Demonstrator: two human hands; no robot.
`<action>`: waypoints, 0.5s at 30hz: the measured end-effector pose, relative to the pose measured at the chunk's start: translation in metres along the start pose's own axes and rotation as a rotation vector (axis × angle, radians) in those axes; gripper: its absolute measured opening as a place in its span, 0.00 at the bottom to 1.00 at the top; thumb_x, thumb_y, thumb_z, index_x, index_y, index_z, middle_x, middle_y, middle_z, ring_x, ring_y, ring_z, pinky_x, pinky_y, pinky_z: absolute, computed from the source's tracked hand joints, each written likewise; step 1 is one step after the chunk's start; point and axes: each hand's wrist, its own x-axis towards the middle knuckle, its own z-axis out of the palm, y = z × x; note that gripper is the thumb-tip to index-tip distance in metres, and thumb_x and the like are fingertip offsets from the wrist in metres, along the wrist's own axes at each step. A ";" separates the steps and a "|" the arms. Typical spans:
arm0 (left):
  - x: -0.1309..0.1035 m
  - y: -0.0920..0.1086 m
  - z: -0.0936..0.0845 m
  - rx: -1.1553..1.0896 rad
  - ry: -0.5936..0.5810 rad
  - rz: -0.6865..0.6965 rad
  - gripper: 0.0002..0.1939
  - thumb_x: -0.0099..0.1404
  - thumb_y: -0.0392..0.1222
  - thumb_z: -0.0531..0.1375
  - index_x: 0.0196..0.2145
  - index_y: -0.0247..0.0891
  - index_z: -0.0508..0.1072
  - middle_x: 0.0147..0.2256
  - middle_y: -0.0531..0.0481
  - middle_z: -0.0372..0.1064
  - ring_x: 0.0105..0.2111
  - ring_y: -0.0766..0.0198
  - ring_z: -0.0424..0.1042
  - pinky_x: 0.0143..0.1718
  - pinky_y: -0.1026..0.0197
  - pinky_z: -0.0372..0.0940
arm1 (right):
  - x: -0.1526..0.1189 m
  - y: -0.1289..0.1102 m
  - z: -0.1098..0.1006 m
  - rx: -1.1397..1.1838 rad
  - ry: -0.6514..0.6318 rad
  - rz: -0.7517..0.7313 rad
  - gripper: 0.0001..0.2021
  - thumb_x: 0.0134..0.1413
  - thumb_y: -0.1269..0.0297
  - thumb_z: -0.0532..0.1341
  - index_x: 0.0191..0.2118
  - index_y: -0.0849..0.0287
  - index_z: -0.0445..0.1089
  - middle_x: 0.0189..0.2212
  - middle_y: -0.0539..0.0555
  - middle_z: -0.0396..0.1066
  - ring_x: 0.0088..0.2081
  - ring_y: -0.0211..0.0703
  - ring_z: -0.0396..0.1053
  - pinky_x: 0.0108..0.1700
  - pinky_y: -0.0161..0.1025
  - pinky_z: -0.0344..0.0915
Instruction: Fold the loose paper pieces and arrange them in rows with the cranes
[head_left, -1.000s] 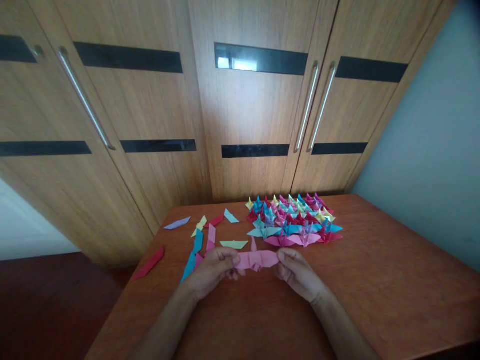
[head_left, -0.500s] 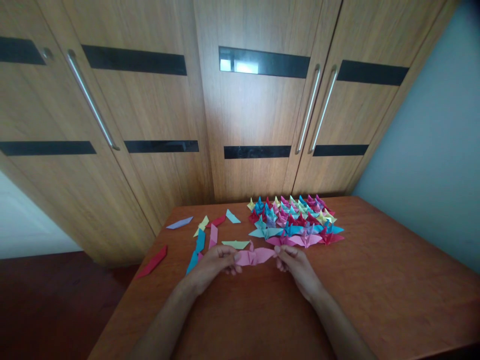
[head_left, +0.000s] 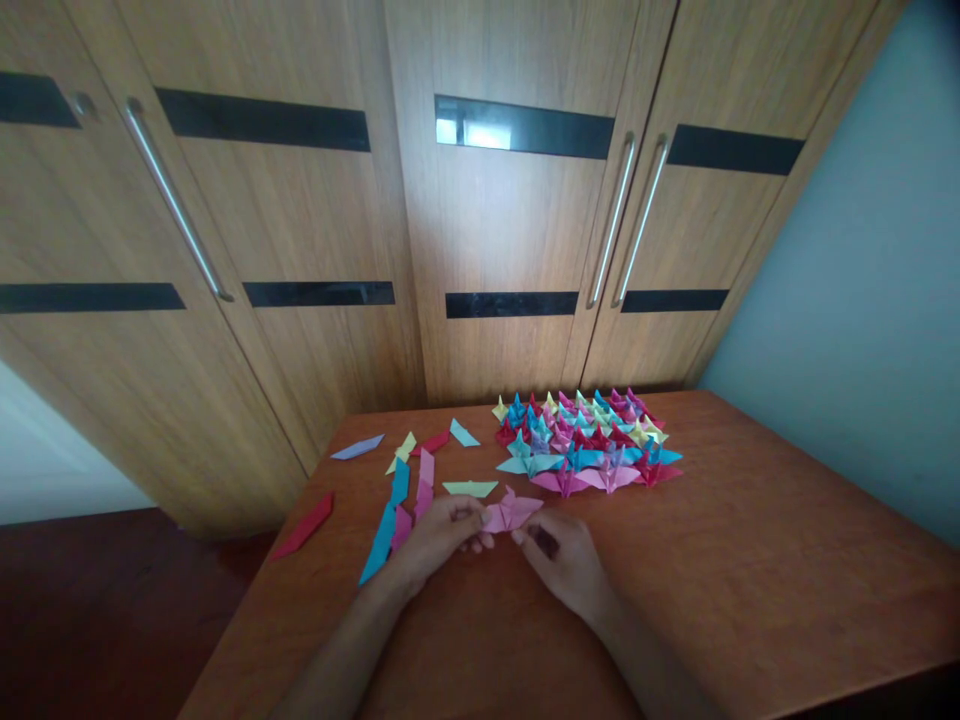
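Observation:
A pink origami crane with spread wings is held just above the table between my two hands. My left hand pinches its left wing between thumb and fingers. At the crane's lower right, my right hand has thumb and fingertips closed on the paper's edge. Beyond the crane lies a pale green folded paper piece. Left of my left hand are a blue folded strip and a pink folded strip.
Rows of finished paper cranes in many colours stand at the table's back. More folded pieces lie to the left, including a red one near the edge and a lilac one. A wooden wardrobe rises behind the table.
My right hand has moved left, from the crane's right wing tip to its lower right. My left hand and the crane have shifted slightly right.

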 end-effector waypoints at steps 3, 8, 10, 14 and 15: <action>0.000 0.001 0.002 0.007 -0.032 0.008 0.11 0.57 0.49 0.60 0.29 0.37 0.72 0.25 0.51 0.75 0.25 0.65 0.69 0.26 0.68 0.57 | 0.000 0.000 0.004 -0.059 0.013 -0.005 0.10 0.54 0.62 0.55 0.24 0.57 0.67 0.21 0.49 0.65 0.23 0.37 0.61 0.27 0.34 0.54; 0.003 0.001 0.003 0.044 0.001 0.023 0.13 0.57 0.51 0.59 0.28 0.37 0.72 0.25 0.50 0.74 0.24 0.65 0.69 0.25 0.67 0.57 | 0.001 0.006 0.004 -0.104 0.054 0.013 0.11 0.55 0.62 0.53 0.25 0.57 0.67 0.22 0.51 0.67 0.25 0.39 0.63 0.29 0.34 0.55; 0.004 0.000 0.000 0.122 0.117 0.104 0.14 0.60 0.50 0.57 0.29 0.36 0.73 0.27 0.49 0.74 0.27 0.63 0.70 0.28 0.65 0.60 | 0.001 0.007 0.004 -0.143 0.077 0.033 0.12 0.56 0.62 0.53 0.25 0.57 0.67 0.22 0.51 0.68 0.25 0.39 0.64 0.30 0.34 0.55; 0.004 -0.002 -0.008 0.504 0.363 0.345 0.12 0.64 0.40 0.51 0.39 0.39 0.73 0.41 0.47 0.73 0.43 0.58 0.69 0.46 0.58 0.60 | 0.002 0.007 0.003 -0.250 0.083 0.085 0.11 0.56 0.63 0.52 0.27 0.56 0.67 0.25 0.51 0.70 0.27 0.39 0.66 0.31 0.33 0.55; 0.003 -0.003 -0.010 0.614 0.365 0.379 0.14 0.63 0.36 0.50 0.43 0.40 0.72 0.45 0.47 0.71 0.47 0.58 0.67 0.51 0.56 0.58 | 0.002 0.007 0.003 -0.283 0.079 0.095 0.10 0.56 0.64 0.52 0.27 0.56 0.68 0.26 0.51 0.71 0.28 0.39 0.67 0.31 0.33 0.54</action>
